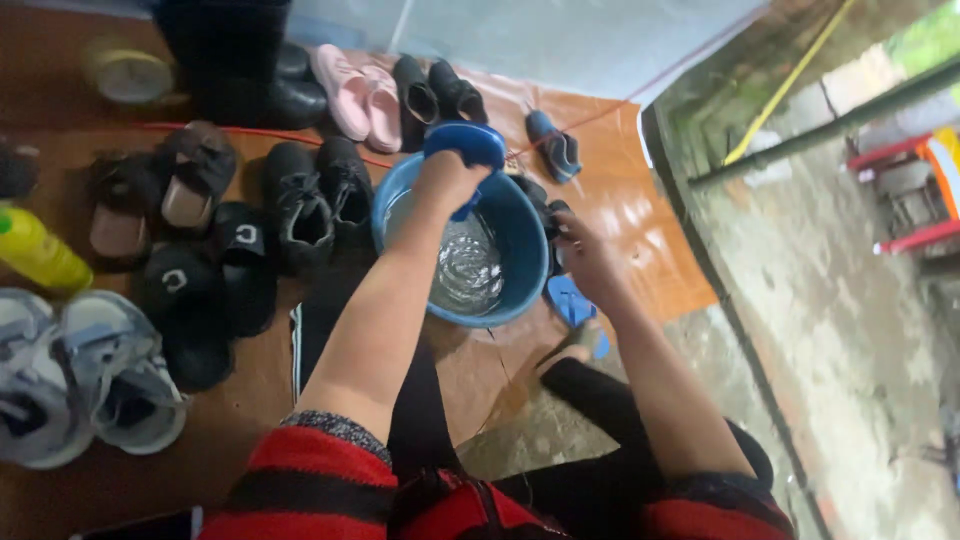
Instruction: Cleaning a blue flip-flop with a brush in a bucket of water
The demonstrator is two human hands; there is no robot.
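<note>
Blue basin (520, 225) of water sits on the brown floor, the landmark here. Left hand (448, 180) above its far rim, fist closed around a blue scoop (465, 145) tipped over the water. Right hand (585, 262) at the basin's right rim, fingers curled on a dark shoe (553, 222) just outside it. Black sneakers (318, 200) left of the basin; pink slippers (357, 92) beyond it.

The basin (520, 240) and scoop (465, 145) look like smooth glossy blue plastic. The boots (240, 70) shine like rubber. The floor (640, 220) is wet and glossy; the nearby concrete (830, 330) is rough.
</note>
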